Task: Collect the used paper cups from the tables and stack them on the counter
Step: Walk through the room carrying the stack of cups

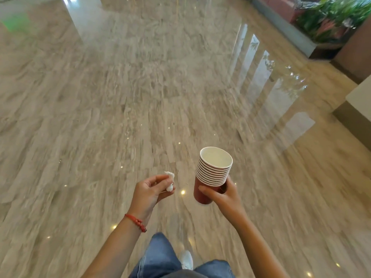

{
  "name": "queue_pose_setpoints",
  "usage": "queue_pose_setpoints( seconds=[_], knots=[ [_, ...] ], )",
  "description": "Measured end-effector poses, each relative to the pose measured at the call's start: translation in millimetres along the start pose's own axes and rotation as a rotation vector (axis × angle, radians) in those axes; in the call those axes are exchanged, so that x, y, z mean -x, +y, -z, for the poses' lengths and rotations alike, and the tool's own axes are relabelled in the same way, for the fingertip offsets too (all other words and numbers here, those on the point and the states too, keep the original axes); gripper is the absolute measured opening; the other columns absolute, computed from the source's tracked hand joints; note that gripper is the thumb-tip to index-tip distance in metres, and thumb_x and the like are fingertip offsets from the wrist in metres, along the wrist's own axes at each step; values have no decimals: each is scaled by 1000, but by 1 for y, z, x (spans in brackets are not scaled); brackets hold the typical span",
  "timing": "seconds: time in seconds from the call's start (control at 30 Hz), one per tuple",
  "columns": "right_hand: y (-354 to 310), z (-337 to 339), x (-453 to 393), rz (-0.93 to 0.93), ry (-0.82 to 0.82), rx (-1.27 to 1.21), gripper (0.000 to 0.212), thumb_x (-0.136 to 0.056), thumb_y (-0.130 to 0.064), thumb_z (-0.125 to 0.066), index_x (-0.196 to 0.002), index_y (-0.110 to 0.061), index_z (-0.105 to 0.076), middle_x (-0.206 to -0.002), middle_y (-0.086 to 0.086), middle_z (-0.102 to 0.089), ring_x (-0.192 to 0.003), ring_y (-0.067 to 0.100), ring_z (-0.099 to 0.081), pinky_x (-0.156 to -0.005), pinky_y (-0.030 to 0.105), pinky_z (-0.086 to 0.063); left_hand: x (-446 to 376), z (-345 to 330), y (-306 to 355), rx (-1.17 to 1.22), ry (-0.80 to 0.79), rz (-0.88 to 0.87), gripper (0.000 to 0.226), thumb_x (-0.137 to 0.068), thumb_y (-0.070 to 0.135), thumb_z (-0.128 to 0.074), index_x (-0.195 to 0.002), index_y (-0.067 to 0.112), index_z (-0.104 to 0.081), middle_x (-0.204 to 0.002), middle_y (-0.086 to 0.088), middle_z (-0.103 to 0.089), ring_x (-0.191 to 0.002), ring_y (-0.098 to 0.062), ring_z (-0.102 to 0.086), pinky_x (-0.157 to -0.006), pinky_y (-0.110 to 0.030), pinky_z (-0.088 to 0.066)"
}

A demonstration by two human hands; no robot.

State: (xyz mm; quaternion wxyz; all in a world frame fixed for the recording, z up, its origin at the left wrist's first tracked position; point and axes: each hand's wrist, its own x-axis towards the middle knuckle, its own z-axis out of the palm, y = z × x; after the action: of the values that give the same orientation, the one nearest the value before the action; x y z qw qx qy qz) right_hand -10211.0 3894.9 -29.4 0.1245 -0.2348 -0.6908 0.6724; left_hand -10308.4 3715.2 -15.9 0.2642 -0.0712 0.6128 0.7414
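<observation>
A stack of several red paper cups [212, 173] with white rims and a white inside stands upright in my right hand [224, 195], whose fingers and thumb curl round the lowest cup. My left hand [149, 192], with a red cord bracelet at the wrist, pinches a small crumpled white tissue [170, 181] between its fingertips. Both hands are held out in front of me over the glossy marble floor [124, 101]. The top cup looks empty inside.
A white counter corner [359, 97] juts in at the right edge. A planter with green plants [331, 19] sits at the far right. A pillar base [84, 15] stands at the far left. My jeans and a white shoe [186, 259] show below.
</observation>
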Motion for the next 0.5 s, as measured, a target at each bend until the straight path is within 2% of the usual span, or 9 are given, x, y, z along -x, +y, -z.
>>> queue_pose_setpoints(
  seconds=[0.07, 0.2, 0.33, 0.5],
  knots=[
    [-5, 3, -48, -1, 13, 1, 45, -61, -18, -80, -102, -21, -61, -92, -7, -72, -88, 9, -68, -72, 20, -53, -42, -14, 18, 8, 6, 0, 7, -74, 6, -70, -79, 9, -73, -68, -8, -70, -67, -18, -69, -60, -23, -55],
    [-5, 1, -148, -24, 4, 17, 40, -66, -6, -81, -99, -21, -62, -91, -9, -73, -85, 7, -68, -70, 20, -53, -138, -41, 46, 12, 13, 9, 8, -75, 4, -68, -76, 10, -73, -66, -9, -69, -66, -18, -68, -59, -22, -55],
    [-10, -4, -259, -30, 27, 6, 39, -68, 2, -79, -98, -14, -62, -86, -5, -73, -82, 6, -68, -70, 19, -53, -247, -73, 81, -13, -20, 17, 7, -75, 4, -68, -80, 6, -72, -66, -8, -68, -65, -16, -68, -59, -21, -55],
    [-43, -11, -401, -32, 55, -8, 39, -67, 3, -79, -100, -10, -61, -89, 0, -72, -83, 9, -67, -72, 21, -53, -381, -112, 153, -25, -66, 3, 12, -73, 9, -71, -84, 6, -73, -67, -7, -69, -66, -16, -67, -60, -22, -54]
  ],
)
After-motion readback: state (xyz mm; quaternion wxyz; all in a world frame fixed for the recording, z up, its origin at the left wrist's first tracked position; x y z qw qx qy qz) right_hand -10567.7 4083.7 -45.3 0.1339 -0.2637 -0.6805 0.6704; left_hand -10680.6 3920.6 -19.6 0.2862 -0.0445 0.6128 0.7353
